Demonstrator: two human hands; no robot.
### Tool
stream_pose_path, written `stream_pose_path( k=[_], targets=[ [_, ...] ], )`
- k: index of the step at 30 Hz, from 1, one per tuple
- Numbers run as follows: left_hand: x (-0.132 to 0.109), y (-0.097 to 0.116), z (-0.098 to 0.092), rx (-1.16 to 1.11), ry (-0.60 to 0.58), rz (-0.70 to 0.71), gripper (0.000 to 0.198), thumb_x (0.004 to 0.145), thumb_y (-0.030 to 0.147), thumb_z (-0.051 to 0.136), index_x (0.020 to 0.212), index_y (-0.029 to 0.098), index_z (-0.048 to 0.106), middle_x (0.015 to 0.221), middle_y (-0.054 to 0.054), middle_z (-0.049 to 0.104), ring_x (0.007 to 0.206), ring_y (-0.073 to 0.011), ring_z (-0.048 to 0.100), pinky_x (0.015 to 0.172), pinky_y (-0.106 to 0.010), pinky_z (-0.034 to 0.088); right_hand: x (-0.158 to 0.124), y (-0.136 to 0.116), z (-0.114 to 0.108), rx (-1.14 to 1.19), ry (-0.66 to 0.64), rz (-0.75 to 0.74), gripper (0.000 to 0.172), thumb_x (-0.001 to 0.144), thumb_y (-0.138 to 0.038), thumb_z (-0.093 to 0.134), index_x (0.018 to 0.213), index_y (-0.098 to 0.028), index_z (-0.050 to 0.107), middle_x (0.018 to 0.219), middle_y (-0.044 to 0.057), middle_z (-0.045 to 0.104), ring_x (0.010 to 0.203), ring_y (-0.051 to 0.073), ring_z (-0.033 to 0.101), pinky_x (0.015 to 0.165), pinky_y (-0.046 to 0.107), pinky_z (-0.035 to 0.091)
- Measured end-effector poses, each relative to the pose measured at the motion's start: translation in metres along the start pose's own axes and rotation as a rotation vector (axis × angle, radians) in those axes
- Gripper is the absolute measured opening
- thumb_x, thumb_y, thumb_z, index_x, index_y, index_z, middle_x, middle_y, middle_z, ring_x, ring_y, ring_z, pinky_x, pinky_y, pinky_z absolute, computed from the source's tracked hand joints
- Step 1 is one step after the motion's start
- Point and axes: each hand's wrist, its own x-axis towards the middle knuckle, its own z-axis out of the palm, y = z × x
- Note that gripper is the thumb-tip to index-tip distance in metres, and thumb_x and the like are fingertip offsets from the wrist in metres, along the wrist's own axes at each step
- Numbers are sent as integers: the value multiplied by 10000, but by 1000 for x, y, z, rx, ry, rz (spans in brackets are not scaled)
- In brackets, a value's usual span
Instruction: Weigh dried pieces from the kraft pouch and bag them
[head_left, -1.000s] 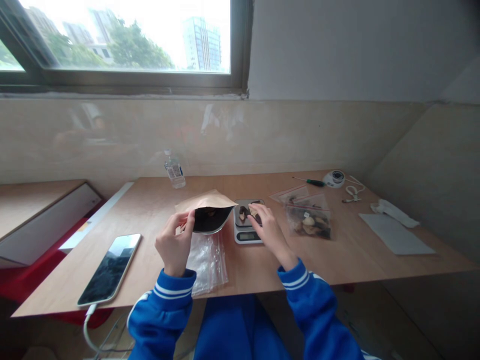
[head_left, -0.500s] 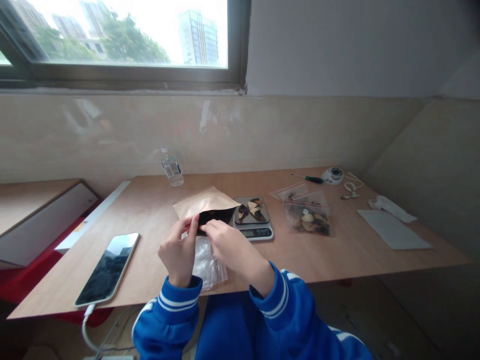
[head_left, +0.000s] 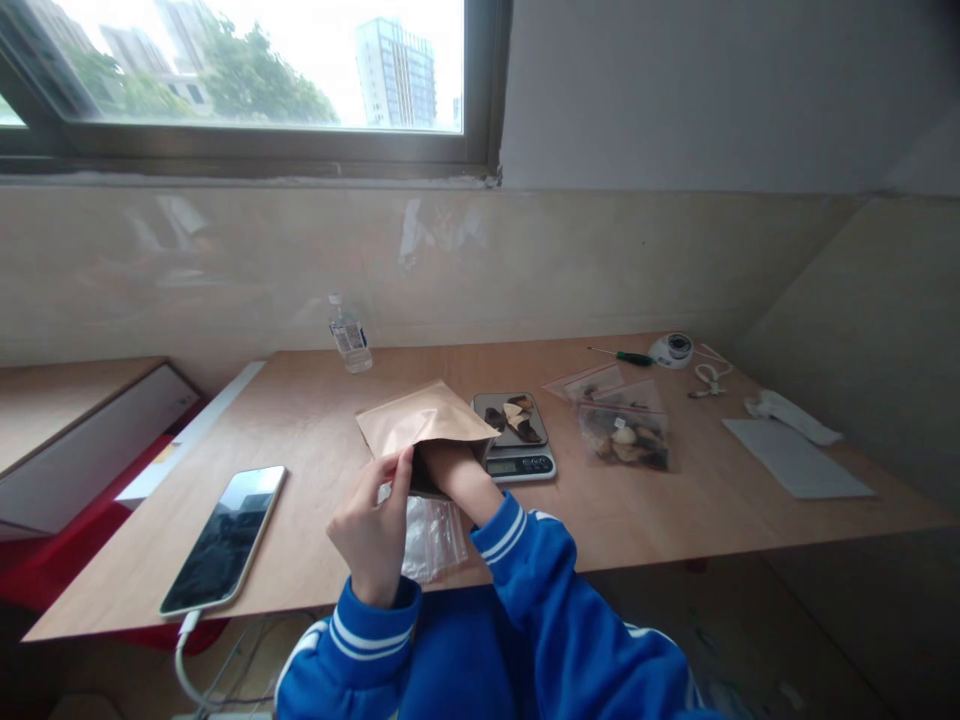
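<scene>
A brown paper pouch [head_left: 420, 418] lies on the wooden table [head_left: 315, 410] with its mouth towards me. My left hand [head_left: 373, 525] pinches the near edge of the mouth and holds it apart. My right hand is pushed inside the pouch past the wrist [head_left: 459, 478], so its fingers are hidden. Right of the pouch stands a small kitchen scale [head_left: 517, 440] with several dark and pale dried pieces on its platform. A clear zip bag [head_left: 433, 530] lies flat under my hands.
A phone [head_left: 226, 535] on a white cable lies at the front left. A zip bag of dried pieces [head_left: 625, 437] sits right of the scale. A small bottle [head_left: 349, 335], a screwdriver [head_left: 622, 356], a round white device [head_left: 671, 350] and white paper [head_left: 796, 458] lie farther off.
My right hand left the scale, came across to the pouch mouth and has gone inside it. My left hand stayed on the pouch edge.
</scene>
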Motion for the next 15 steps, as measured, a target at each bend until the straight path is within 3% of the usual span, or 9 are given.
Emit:
stream_pose_path(
  k=[3,8,11,15],
  targets=[
    [2,0,-1,-1,4,-25,284,843,466,557,783,226,696,673,5,693,638,-145,650,536,-215,378,-17,-3,-10,-133,-72,10,186,863,-34,474,936,-106,628,936,45,712,909,166,648,893,258,475],
    [6,3,-4,-6,-9,-62,306,835,494,554,776,230,697,677,3,693,651,-155,657,546,-221,384,-49,-14,-37,-319,-147,31,236,892,-99,457,965,-139,679,904,120,717,803,226,677,755,316,523],
    [8,3,-5,-23,-29,-73,305,830,500,554,778,236,697,680,3,693,651,-158,656,548,-223,386,-71,-17,-49,-190,-46,-17,260,908,-102,438,978,-159,682,946,103,709,911,225,653,831,349,514],
    [11,0,-8,-44,-39,-78,294,819,497,569,772,237,699,671,8,692,648,-158,656,558,-223,400,-110,-12,-62,224,189,-38,241,930,-191,457,1094,-231,629,1039,37,687,992,171,626,895,325,508]
  ],
)
